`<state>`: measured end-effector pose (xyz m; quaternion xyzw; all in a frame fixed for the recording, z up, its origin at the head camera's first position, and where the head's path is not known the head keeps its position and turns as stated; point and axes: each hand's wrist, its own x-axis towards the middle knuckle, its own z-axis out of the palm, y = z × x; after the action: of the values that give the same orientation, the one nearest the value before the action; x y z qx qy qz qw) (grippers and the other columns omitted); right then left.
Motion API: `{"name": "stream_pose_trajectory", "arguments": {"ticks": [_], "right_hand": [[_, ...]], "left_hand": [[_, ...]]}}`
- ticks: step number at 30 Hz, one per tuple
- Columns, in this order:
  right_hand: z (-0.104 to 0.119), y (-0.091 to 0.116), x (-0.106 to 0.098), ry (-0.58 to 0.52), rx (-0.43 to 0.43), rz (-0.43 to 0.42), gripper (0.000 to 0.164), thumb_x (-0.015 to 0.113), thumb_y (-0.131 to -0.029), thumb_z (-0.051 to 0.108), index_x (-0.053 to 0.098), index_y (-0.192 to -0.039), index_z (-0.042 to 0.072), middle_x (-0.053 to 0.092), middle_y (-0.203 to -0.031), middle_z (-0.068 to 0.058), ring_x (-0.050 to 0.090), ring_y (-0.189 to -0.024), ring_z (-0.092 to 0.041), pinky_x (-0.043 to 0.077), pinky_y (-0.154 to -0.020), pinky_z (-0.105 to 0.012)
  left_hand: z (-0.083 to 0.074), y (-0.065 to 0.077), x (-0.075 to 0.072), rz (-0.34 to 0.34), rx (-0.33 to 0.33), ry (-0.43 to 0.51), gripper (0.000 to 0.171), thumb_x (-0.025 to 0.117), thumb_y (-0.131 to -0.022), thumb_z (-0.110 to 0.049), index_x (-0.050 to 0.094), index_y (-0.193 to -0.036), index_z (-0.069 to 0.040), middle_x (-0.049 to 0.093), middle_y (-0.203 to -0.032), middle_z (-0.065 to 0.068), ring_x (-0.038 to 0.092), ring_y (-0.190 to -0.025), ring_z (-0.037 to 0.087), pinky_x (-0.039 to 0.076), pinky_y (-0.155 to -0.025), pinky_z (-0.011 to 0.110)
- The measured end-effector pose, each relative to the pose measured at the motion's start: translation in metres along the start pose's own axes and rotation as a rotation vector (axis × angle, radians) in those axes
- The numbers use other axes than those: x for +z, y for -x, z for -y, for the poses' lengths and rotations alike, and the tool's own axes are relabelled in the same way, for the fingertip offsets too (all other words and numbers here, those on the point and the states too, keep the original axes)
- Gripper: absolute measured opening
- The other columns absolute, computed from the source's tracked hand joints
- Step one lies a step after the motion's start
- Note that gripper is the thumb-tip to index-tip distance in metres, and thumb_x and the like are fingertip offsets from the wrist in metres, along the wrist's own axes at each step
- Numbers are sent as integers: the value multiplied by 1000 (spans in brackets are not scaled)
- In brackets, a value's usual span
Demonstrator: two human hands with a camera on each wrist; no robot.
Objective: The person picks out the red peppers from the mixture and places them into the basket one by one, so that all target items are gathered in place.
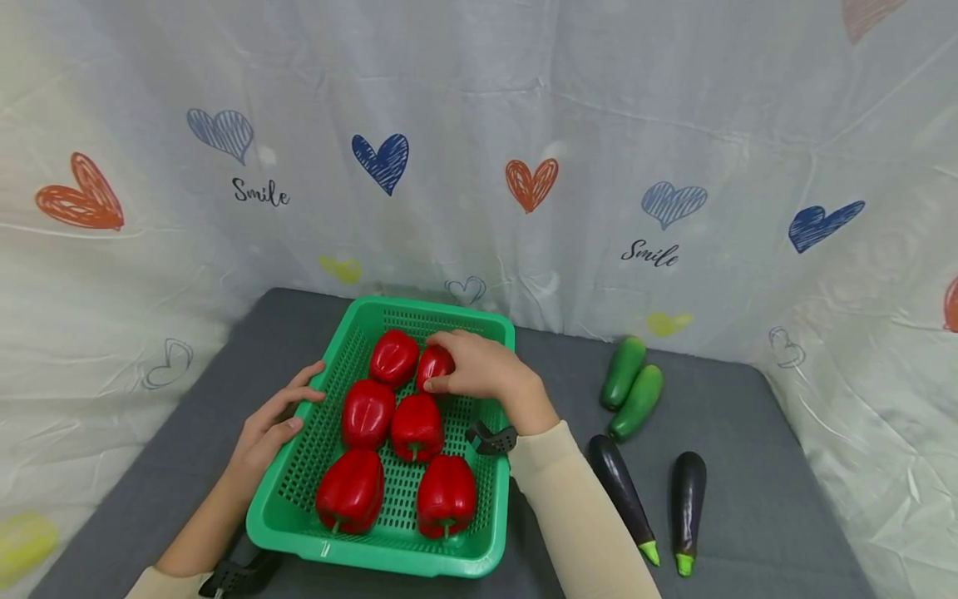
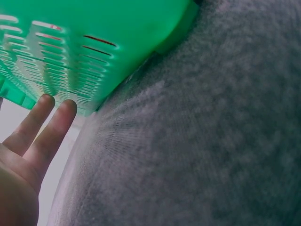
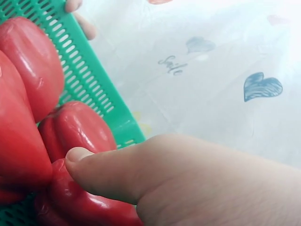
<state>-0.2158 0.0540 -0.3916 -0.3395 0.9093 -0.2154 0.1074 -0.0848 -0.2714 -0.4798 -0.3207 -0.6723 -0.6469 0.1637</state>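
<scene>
Inside a green plastic basket [image 1: 382, 563] lie several red bell peppers, among them one at the front left [image 1: 350, 491] and one at the front right [image 1: 446, 496]. My right hand [image 1: 479, 366] reaches over the basket's right side and grips a red bell pepper [image 1: 434, 366] near the back, thumb and fingers on either side of it. In the right wrist view the thumb [image 3: 108, 172] presses on that pepper's glossy skin. My left hand [image 1: 265, 437] is at the basket's left rim with its fingers extended. Two straight fingers [image 2: 51, 132] show against the slotted outer wall in the left wrist view.
Right of the basket, two green cucumber-like vegetables [image 1: 636, 403] lie side by side on the grey cloth [image 1: 756, 491]. Nearer the front are two eggplants [image 1: 688, 499], set apart. A white curtain [image 1: 464, 100] printed with hearts hangs behind and at both sides.
</scene>
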Motion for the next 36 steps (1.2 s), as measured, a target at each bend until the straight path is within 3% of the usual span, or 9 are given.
{"name": "stream_pose_trajectory", "arguments": {"ticks": [5,17,26,36], "right_hand": [[-2,2,1,-3,8,-1,64,76,-98,42,61,-153,15,67,-136,0,62,-120,-16,57,-96,-37],[1,7,-3,-10,35,-11,59,70,-105,38,59,-156,11,66,-137,-4,61,-120,-18,57,-97,-39],[5,14,-10,-23,32,-4,61,70,-107,39,56,-158,9,60,-148,-10,59,-132,-23,54,-106,-42],[9,25,-19,-49,23,6,63,70,-107,41,55,-159,10,57,-154,-8,54,-140,-24,50,-113,-43]], "left_hand": [[0,1,1,4,-40,-4,37,35,-100,18,57,-130,20,39,-172,21,30,-163,22,29,-121,25],[1,0,2,6,-33,-4,39,35,-99,19,58,-131,19,39,-172,19,30,-163,22,31,-118,26],[3,-2,3,5,18,13,42,35,-97,23,58,-131,20,41,-171,21,33,-162,23,31,-119,26],[-2,-1,-1,5,-38,-17,38,36,-101,19,57,-133,19,40,-172,20,33,-161,20,30,-119,25]]}}
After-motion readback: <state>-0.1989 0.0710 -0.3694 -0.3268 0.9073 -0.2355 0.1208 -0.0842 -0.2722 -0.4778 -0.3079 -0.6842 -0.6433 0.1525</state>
